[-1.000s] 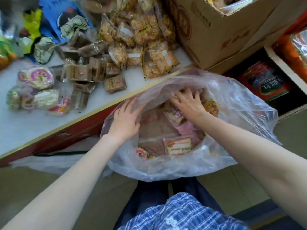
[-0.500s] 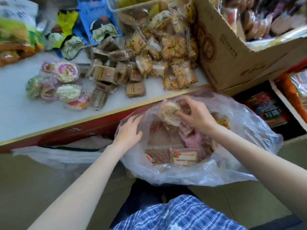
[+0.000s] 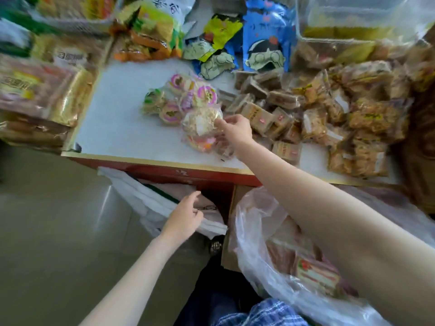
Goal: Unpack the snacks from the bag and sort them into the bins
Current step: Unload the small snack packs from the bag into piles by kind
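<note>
A white table (image 3: 122, 128) with a yellow and red front edge carries the snacks. Near its middle lies a cluster of round pink-labelled packets (image 3: 186, 100). Just right of them sits a heap of small brown wrapped bars (image 3: 263, 107), then a pile of golden crisp packets (image 3: 367, 118). Blue and yellow cartoon bags (image 3: 244, 43) lie at the back, and large wrapped packs (image 3: 40, 90) crowd the left edge.

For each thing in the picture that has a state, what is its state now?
right hand: pinches the round snack packet
round snack packet: held at the round-snack pile
left hand: open, holds nothing
plastic bag: open, snacks inside
table: carries sorted snack piles
</note>
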